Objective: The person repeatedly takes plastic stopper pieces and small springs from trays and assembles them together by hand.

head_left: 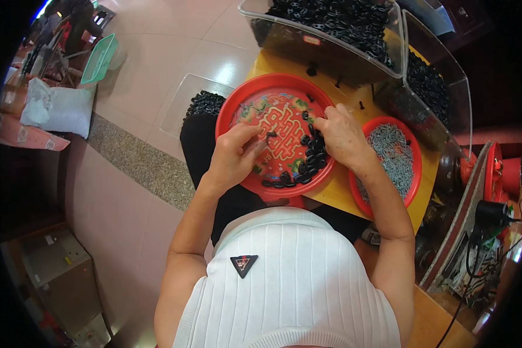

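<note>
At centre, left hand (231, 152) and right hand (345, 138) curl their fingers, pinching what I cannot tell; a nudge could spill crowded black oval pieces (315, 158) off the red tray (272, 80).

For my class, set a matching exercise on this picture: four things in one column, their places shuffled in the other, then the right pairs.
Things
1. left hand
2. right hand
3. small grey pieces
4. white sack

Places
A. heaped in the smaller red basin
B. far left of the picture, beyond the green basket
C. over the left part of the large red tray
D. by the large tray's right rim, near the black pieces

Right pairs: 1-C; 2-D; 3-A; 4-B
</note>
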Available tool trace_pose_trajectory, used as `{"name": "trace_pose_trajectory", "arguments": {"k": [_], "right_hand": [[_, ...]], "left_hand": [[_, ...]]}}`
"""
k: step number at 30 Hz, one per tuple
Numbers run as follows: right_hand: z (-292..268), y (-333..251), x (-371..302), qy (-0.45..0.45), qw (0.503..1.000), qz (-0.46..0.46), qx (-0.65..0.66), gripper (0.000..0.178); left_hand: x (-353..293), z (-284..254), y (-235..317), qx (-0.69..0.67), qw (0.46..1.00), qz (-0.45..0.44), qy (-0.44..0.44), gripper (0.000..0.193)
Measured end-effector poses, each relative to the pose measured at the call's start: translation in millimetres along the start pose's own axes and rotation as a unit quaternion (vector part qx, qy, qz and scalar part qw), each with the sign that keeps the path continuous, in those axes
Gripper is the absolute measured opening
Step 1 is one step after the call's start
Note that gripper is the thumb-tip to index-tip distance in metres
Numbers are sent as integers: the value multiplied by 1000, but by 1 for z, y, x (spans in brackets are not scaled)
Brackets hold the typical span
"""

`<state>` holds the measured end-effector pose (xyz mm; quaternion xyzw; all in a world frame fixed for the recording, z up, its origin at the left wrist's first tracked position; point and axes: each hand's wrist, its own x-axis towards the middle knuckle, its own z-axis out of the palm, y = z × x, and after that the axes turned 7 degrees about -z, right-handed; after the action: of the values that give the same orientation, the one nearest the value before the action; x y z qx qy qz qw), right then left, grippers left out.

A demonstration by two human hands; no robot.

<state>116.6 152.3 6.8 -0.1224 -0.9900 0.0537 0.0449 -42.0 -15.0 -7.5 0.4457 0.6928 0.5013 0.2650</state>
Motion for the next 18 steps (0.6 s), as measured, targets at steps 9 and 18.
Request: {"name": "trace_pose_trajectory", "arguments": {"k": [9, 18], "right_hand": [[-3, -9, 0, 115, 971, -10, 210, 9], [-12, -36, -23, 172, 924, 70, 335, 9]], "left_hand": [[42, -5, -19, 203, 971, 115, 43, 13], [73, 9, -25, 358, 922, 131, -68, 11]]}}
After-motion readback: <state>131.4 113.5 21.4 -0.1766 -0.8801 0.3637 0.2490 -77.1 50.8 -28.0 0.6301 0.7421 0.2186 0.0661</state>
